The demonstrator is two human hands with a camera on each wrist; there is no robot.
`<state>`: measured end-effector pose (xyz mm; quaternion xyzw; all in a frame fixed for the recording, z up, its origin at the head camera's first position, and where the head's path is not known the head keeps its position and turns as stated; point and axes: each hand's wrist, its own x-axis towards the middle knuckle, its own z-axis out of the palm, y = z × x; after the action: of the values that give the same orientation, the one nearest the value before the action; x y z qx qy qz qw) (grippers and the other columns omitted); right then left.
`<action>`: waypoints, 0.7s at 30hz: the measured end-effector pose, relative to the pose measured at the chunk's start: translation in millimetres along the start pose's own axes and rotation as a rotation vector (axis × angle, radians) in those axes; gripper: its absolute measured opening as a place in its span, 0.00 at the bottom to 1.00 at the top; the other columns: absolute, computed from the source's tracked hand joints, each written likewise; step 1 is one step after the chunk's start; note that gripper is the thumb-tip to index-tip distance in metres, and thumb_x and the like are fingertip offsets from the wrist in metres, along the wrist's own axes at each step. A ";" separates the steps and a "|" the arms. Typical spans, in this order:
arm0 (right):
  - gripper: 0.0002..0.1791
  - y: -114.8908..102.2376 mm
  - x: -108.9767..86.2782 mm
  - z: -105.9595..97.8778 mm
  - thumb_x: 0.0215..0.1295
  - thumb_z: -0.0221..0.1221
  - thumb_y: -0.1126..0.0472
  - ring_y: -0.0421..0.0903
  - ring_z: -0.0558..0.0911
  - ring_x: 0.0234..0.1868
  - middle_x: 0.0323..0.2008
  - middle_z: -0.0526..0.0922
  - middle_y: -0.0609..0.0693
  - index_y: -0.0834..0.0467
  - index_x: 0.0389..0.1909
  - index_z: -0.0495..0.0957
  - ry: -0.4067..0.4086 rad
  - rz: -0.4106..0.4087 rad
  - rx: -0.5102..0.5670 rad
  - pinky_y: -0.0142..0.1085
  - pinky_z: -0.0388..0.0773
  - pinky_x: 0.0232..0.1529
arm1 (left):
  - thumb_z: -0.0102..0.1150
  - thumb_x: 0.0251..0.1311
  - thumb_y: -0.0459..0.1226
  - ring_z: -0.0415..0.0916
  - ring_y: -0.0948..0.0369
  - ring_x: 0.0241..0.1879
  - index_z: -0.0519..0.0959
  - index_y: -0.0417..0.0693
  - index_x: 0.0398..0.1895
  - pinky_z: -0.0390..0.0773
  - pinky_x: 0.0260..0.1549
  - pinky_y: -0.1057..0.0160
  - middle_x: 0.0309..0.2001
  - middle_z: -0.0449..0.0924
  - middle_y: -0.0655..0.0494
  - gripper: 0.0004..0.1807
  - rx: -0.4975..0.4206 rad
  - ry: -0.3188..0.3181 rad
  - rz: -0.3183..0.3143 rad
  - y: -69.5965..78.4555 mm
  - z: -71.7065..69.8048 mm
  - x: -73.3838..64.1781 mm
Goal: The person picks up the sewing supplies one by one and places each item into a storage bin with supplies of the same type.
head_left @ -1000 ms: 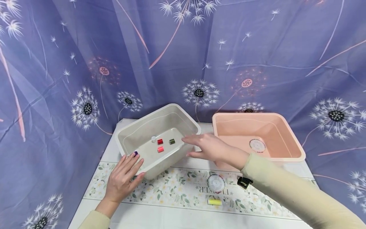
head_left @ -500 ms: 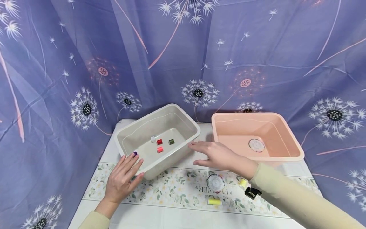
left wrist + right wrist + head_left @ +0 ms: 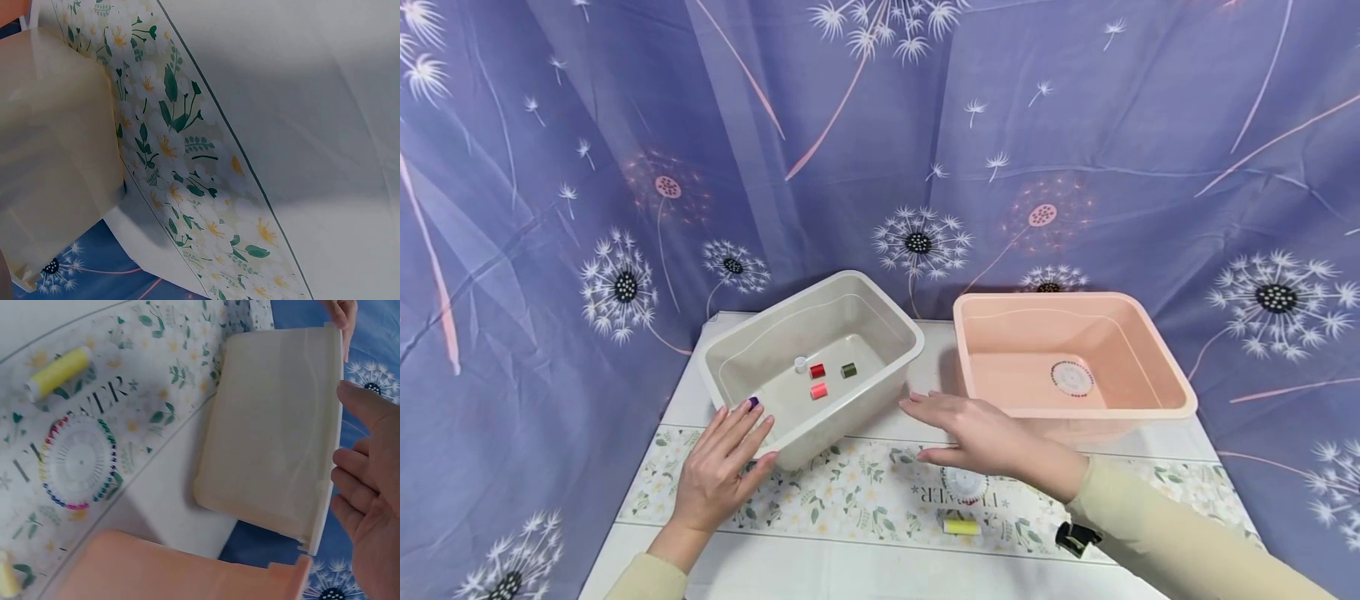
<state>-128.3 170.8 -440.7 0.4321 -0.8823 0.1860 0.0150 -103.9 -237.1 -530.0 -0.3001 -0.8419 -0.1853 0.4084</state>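
My left hand (image 3: 718, 475) rests its outstretched fingers on the near left rim of a grey plastic bin (image 3: 842, 417). Beside the fingertips, a small purple object (image 3: 753, 402) is partly hidden. Inside the bin lie a dark red thread spool (image 3: 817, 372), a coral spool (image 3: 818, 391), an olive spool (image 3: 848, 371) and a white one (image 3: 801, 365). Holding nothing, my right hand (image 3: 973, 433) hovers right of this bin with loosely extended fingers. Below it, a wheel of pearl-headed pins (image 3: 964, 485) is partly covered. A yellow thread spool (image 3: 962, 527) lies closer to me.
A peach bin (image 3: 1075, 413) stands on the right, with another pin wheel (image 3: 1072, 378) on its floor. The right wrist view also shows a pale yellow spool (image 3: 7, 575) on the table. Behind the bins hangs a blue dandelion-print curtain (image 3: 820, 208).
My right hand has drawn back from the grey bin's rim, rightward and toward me, and now overlaps the pin wheel on the table. My left hand stays in place.
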 end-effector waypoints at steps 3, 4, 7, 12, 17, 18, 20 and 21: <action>0.40 -0.7 -5.5 4.5 0.67 0.72 0.46 0.63 0.79 0.70 0.71 0.79 0.59 0.63 0.74 0.75 -0.007 0.010 0.003 0.58 0.77 0.71 | 0.51 0.80 0.59 0.85 0.41 0.59 0.88 0.45 0.58 0.70 0.77 0.49 0.63 0.85 0.46 0.30 0.002 0.001 0.001 -0.1 0.0 -0.2; 0.40 -0.7 -7.4 6.2 0.67 0.72 0.46 0.63 0.79 0.70 0.71 0.79 0.59 0.63 0.74 0.75 -0.008 0.011 0.003 0.58 0.77 0.72 | 0.51 0.80 0.59 0.85 0.41 0.59 0.88 0.45 0.58 0.70 0.77 0.49 0.63 0.85 0.46 0.30 0.003 0.001 0.001 -0.2 0.1 -0.1; 0.40 -0.1 -13.6 11.9 0.67 0.72 0.45 0.63 0.79 0.70 0.71 0.78 0.58 0.62 0.74 0.75 -0.001 0.010 0.002 0.57 0.76 0.72 | 0.52 0.80 0.59 0.85 0.41 0.59 0.88 0.44 0.58 0.71 0.77 0.48 0.62 0.86 0.46 0.30 0.002 0.006 0.006 -0.4 0.4 0.0; 0.41 1.0 -24.5 22.7 0.65 0.74 0.46 0.63 0.79 0.70 0.72 0.78 0.57 0.62 0.74 0.75 0.022 0.000 -0.004 0.58 0.77 0.71 | 0.51 0.80 0.59 0.85 0.41 0.59 0.89 0.45 0.58 0.71 0.76 0.48 0.59 0.87 0.43 0.30 0.005 0.009 0.007 -0.2 0.6 0.0; 0.42 1.3 -34.9 32.6 0.63 0.75 0.46 0.64 0.78 0.70 0.71 0.78 0.59 0.63 0.73 0.75 0.029 0.010 0.005 0.59 0.77 0.71 | 0.51 0.80 0.59 0.85 0.41 0.59 0.89 0.45 0.58 0.71 0.76 0.48 0.59 0.87 0.42 0.30 0.003 0.010 0.002 0.0 0.5 0.3; 0.42 1.4 -37.0 34.6 0.63 0.75 0.46 0.64 0.78 0.70 0.71 0.78 0.59 0.63 0.73 0.75 0.028 0.013 0.005 0.59 0.77 0.71 | 0.50 0.80 0.59 0.85 0.41 0.59 0.88 0.45 0.58 0.71 0.76 0.48 0.59 0.87 0.42 0.31 0.003 0.007 0.000 0.2 0.4 0.4; 0.43 1.6 -41.1 38.6 0.64 0.75 0.46 0.65 0.78 0.71 0.71 0.78 0.59 0.62 0.74 0.75 0.023 0.022 0.007 0.59 0.77 0.71 | 0.50 0.80 0.60 0.84 0.42 0.59 0.88 0.45 0.58 0.71 0.76 0.47 0.59 0.87 0.43 0.31 0.007 0.003 -0.002 0.5 0.2 0.5; 0.42 1.8 -43.2 40.7 0.64 0.75 0.45 0.65 0.78 0.70 0.71 0.79 0.60 0.62 0.74 0.75 0.024 0.021 0.006 0.60 0.77 0.70 | 0.50 0.80 0.60 0.84 0.42 0.60 0.88 0.45 0.58 0.71 0.76 0.48 0.59 0.87 0.43 0.31 0.006 0.003 -0.003 0.7 0.2 0.5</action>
<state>-97.2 190.6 -487.2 0.4207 -0.8859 0.1941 0.0223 -103.7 -236.3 -529.7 -0.2971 -0.8424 -0.1839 0.4103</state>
